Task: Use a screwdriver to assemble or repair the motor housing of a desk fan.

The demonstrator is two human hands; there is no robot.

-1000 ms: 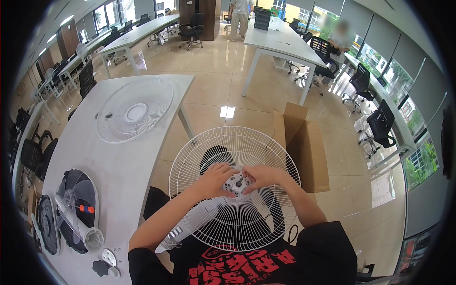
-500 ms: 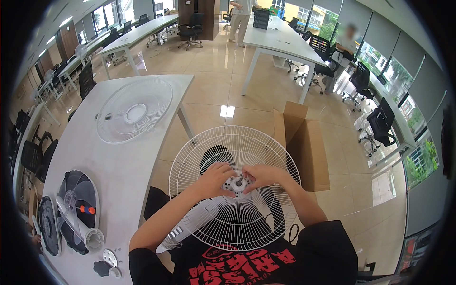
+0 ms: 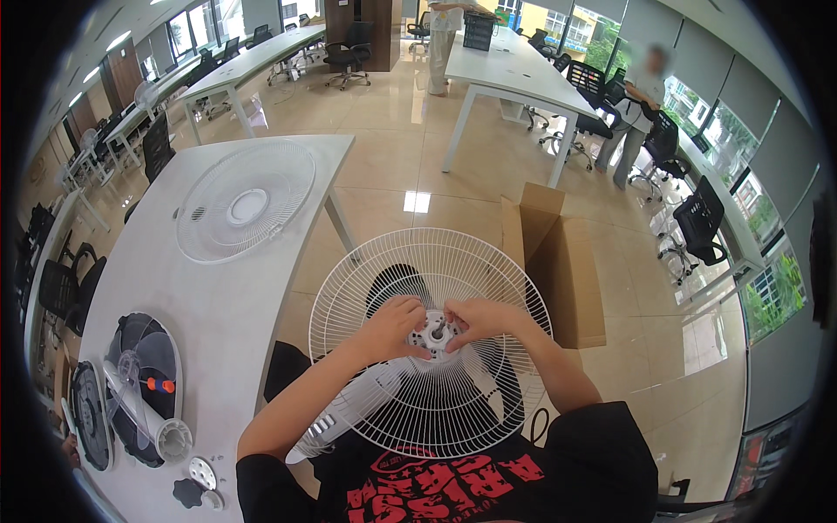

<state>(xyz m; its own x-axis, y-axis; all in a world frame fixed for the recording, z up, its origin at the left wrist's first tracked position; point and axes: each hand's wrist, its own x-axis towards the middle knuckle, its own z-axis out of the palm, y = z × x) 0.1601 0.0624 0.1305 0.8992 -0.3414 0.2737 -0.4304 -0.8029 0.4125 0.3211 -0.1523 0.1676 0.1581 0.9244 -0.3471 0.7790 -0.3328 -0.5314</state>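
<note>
A white wire fan guard (image 3: pixel 432 253) lies over my lap, facing up, with a white fan body (image 3: pixel 370 403) beneath its left side. At the guard's middle sits a round white plastic hub (image 3: pixel 436 336) with a short shaft standing from it. My left hand (image 3: pixel 399 329) curls round the hub's left side, thumb near and fingers far. From the right, my right hand (image 3: pixel 478 322) pinches the hub's edge with bent fingers and thumb. Both hands touch the hub; the fingertips partly cover its rim.
A second wire guard (image 3: pixel 283 166) lies on the white table (image 3: pixel 235 296) to my left. Nearer are a dark fan base (image 3: pixel 144 329), a white tube (image 3: pixel 173 436), an orange-and-black screwdriver (image 3: pixel 160 384) and a dark knob (image 3: pixel 187 493). An open cardboard box (image 3: pixel 575 279) stands right of the guard.
My hands stay round the hub with only a slight shift of the fingers. In the background, the person at the right has stepped nearer and the one at the far table has moved slightly.
</note>
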